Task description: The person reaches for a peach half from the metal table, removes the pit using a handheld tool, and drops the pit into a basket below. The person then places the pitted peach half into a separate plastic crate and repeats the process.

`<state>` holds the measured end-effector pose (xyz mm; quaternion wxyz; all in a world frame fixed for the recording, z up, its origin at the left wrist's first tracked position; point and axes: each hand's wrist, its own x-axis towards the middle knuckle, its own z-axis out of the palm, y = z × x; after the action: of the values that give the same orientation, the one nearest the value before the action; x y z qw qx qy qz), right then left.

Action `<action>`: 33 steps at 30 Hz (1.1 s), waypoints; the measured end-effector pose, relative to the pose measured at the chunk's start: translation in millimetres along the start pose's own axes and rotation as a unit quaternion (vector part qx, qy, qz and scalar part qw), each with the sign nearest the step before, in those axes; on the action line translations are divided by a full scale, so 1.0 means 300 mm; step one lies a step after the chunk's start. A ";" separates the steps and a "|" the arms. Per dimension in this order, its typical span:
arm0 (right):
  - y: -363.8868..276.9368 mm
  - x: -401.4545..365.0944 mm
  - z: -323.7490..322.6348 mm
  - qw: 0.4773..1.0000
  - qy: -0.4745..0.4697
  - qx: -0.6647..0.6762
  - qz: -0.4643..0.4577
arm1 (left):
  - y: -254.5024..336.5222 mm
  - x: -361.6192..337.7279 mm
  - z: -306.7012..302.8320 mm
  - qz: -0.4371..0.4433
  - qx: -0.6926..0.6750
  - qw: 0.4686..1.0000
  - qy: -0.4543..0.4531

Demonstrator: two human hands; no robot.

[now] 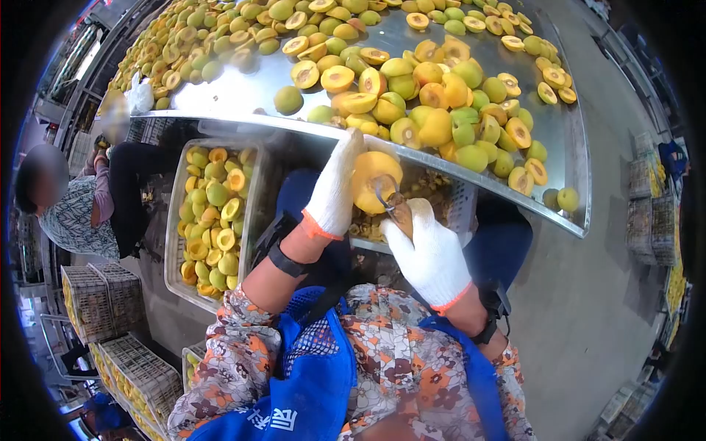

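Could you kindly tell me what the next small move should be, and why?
Probably the right hand should turn the tool around the middle of the fruit, because the tool's curved metal end sits there and the left hand holds the fruit facing it.

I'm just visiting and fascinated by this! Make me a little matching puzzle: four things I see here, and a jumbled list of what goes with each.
Things
1. Left hand
2. Right hand
3. Filled plastic crate
4. Metal table

Descriptions
A. Strewn with stone fruit, many pieces cut open
B. Gloved, gripping a brown-handled tool
C. Below the tabletop's edge, on the wearer's left
D. Gloved, holding a yellow fruit half

Pairs: 1-D, 2-B, 3-C, 4-A
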<state>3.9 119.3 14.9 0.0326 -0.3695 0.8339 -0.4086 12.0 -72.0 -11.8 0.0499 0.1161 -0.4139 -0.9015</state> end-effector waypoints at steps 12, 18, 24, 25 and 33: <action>0.012 -0.038 0.023 0.978 -0.089 -0.180 0.048 | -0.004 -0.019 -0.024 0.077 0.458 0.884 -0.060; 0.122 -0.104 0.087 0.973 -0.147 -0.176 0.031 | 0.115 -0.059 0.118 -0.053 0.626 0.775 -0.073; 0.044 -0.035 -0.005 0.976 -0.089 0.070 0.186 | -0.040 -0.033 0.023 0.085 0.383 0.919 -0.028; 0.042 -0.033 -0.002 0.977 -0.086 0.070 0.184 | 0.018 -0.093 0.108 0.005 0.366 0.929 -0.055; 0.117 -0.077 0.025 0.995 -0.085 0.053 0.016 | -0.022 0.009 0.036 -0.028 0.302 0.941 -0.152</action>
<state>2.5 142.9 -20.7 0.1291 -0.3872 0.8112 -0.4187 6.6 -60.4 -10.6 -0.0766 -0.0015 -0.6660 -0.7420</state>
